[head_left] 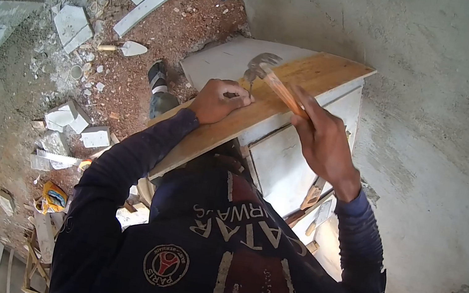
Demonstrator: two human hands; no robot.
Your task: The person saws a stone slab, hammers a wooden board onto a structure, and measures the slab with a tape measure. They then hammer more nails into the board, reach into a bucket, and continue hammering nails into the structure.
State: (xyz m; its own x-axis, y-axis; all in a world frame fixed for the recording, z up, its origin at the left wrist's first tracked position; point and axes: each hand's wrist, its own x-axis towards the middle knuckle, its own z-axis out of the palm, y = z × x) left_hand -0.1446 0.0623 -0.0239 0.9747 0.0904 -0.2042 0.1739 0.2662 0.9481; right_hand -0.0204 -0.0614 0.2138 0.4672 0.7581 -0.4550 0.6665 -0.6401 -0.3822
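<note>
My right hand [328, 143] is wrapped around the wooden handle of a claw hammer [281, 92]. The hammer's metal head is slightly blurred and hangs just above my left hand [220, 103]. Thumb and finger of that left hand pinch a thin nail [251, 88], standing upright on a long wooden board [322, 77]. The board lies slantwise over a pale, box-like structure [282, 161], and the left hand rests on its surface. Where the nail's tip meets the wood is too small to make out.
A bare plaster wall [428, 149] rises at the right. On the dirt floor at the left lie a trowel [132, 49], broken tile pieces [70, 26], a handsaw [57, 158] and a yellow bag [54, 196]. Another saw's wooden handle [311, 196] shows beneath the board.
</note>
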